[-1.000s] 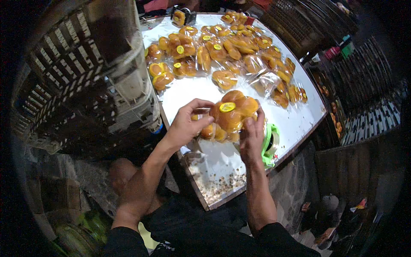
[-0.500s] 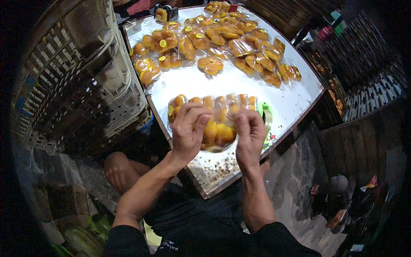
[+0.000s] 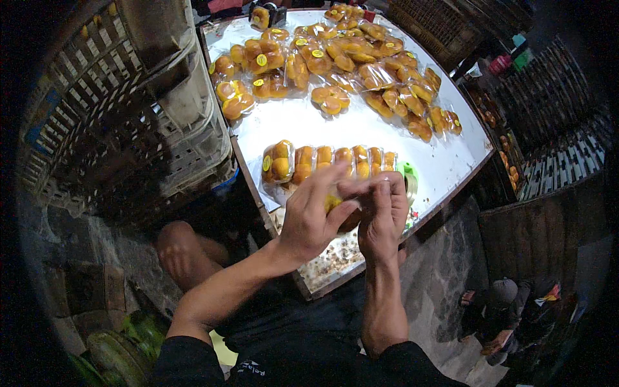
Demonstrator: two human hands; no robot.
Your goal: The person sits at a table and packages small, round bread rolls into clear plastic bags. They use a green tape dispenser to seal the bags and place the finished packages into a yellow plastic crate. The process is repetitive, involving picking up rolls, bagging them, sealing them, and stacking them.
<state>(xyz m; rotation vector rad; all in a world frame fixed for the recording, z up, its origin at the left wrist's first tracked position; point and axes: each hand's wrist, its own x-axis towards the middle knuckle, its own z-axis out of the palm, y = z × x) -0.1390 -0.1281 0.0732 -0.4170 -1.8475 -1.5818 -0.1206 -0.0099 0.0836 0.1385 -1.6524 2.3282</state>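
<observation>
Left hand [image 3: 309, 219] and right hand [image 3: 380, 222] had fingers bent close together (clamped or not, I could not tell), the bun pack [image 3: 333, 201] mostly hidden between them above the table [image 3: 274, 122], where too hard pulling might tear it open.

Over the near end of the counter [image 3: 322, 277], between our hands [image 3: 313, 218], we see a bagged bread [image 3: 333, 202], brown with a patch of yellow, its shape and tilt mostly hidden behind our blurred fingers.

Left hand [image 3: 313, 216] has moved toward right hand [image 3: 382, 222].
</observation>
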